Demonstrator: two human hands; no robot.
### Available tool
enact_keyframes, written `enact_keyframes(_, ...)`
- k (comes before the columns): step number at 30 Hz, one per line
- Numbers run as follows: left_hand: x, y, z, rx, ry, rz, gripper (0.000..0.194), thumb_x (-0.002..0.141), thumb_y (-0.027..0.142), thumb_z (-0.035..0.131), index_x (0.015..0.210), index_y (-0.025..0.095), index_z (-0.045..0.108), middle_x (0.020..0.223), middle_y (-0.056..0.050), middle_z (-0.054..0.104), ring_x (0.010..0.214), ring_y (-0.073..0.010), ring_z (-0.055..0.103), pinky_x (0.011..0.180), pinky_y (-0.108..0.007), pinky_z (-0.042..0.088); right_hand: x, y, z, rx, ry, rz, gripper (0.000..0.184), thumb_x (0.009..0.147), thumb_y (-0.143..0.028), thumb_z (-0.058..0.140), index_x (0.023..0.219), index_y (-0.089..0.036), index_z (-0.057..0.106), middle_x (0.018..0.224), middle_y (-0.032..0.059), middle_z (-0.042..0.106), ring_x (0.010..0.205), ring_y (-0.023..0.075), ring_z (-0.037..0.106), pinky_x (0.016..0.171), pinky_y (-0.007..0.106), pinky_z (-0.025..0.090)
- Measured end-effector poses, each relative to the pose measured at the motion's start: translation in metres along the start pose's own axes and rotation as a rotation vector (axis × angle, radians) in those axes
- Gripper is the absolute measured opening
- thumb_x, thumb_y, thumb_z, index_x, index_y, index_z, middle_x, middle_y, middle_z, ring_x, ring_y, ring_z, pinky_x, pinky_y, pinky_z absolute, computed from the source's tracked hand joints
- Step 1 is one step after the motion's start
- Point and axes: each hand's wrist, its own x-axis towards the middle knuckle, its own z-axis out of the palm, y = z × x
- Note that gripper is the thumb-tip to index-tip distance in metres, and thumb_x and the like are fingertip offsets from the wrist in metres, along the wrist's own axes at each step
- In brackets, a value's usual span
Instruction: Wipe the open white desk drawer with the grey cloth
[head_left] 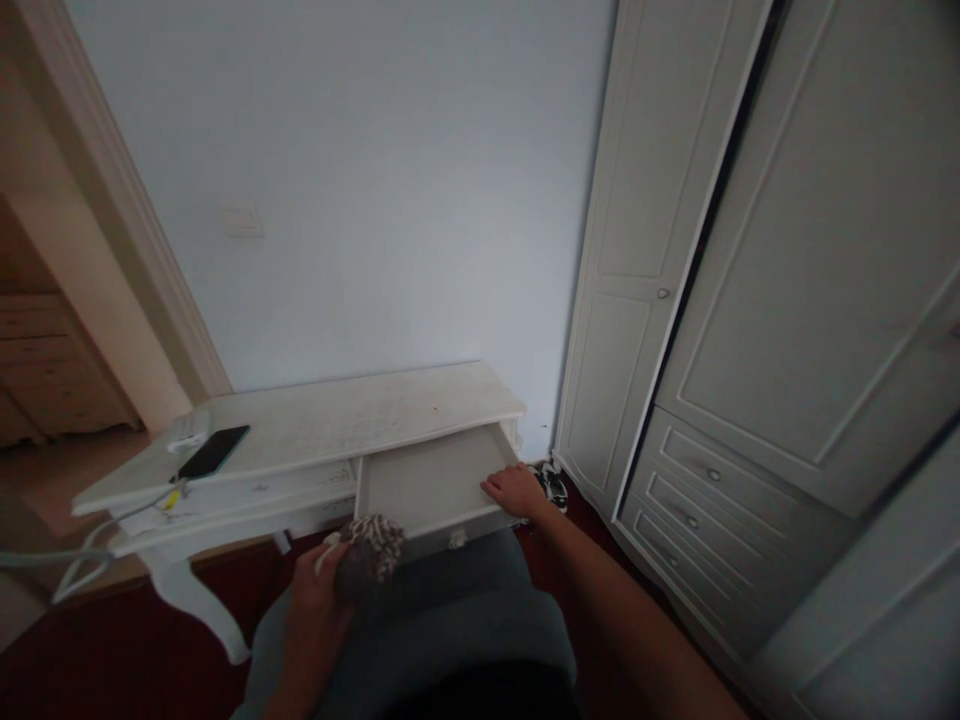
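Observation:
My left hand (319, 595) is closed around a shaggy brown-and-white fabric bundle (379, 545), with a pale cord or loop at its top. It is held in front of the left front corner of a pulled-out drawer (424, 475), and its lower part is blurred. My right hand (517, 490) grips the drawer's right front edge, fingers bent over the rim and thumb hidden. Nothing shows on the drawer's pale bottom. The drawer belongs to a worn white console table (360, 405) against the wall.
A dark phone (215, 452) and a white coiled item (187, 432) lie at the table's left end, where a pale cable (97, 550) hangs off. Black-and-white shoes (553, 488) stand on the red floor to the right. A white wardrobe (645, 220) rises beyond them. My legs are close under the drawer.

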Motion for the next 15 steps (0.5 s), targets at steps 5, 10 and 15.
enact_keyframes(5, 0.051, -0.02, 0.001, -0.183, -0.11, -0.242, 0.061, 0.074, 0.057, 0.068, 0.118, 0.014, 0.062, 0.109, -0.012, 0.067, 0.105, -0.0346, 0.067, 0.095, -0.051, 0.057, -0.001, -0.001, -0.003, -0.005, -0.008, -0.004, 0.051, 0.111, -0.045, 0.027, 0.109, -0.024, 0.074, 0.11, 0.0095, 0.077, 0.103, 0.0263, 0.069, 0.092, 0.039, 0.039)
enact_keyframes(10, 0.107, -0.027, 0.006, -0.261, -0.206, -0.259, 0.066, 0.069, 0.054, 0.07, 0.121, 0.014, 0.062, 0.109, -0.014, 0.071, 0.103, -0.0336, 0.068, 0.095, -0.05, 0.057, -0.002, -0.001, -0.005, 0.005, -0.017, -0.016, 0.049, 0.112, -0.044, 0.028, 0.113, -0.024, 0.073, 0.113, 0.01, 0.077, 0.106, 0.0262, 0.069, 0.094, 0.039, 0.038)
enact_keyframes(15, 0.152, -0.029, 0.022, -0.254, -0.199, -0.245, 0.064, 0.068, 0.05, 0.072, 0.12, 0.014, 0.063, 0.112, -0.015, 0.075, 0.105, -0.0314, 0.07, 0.096, -0.045, 0.056, -0.001, -0.003, -0.005, 0.008, -0.006, 0.008, 0.051, 0.111, -0.045, 0.029, 0.109, -0.022, 0.074, 0.109, 0.0108, 0.077, 0.103, 0.0272, 0.07, 0.092, 0.039, 0.039)
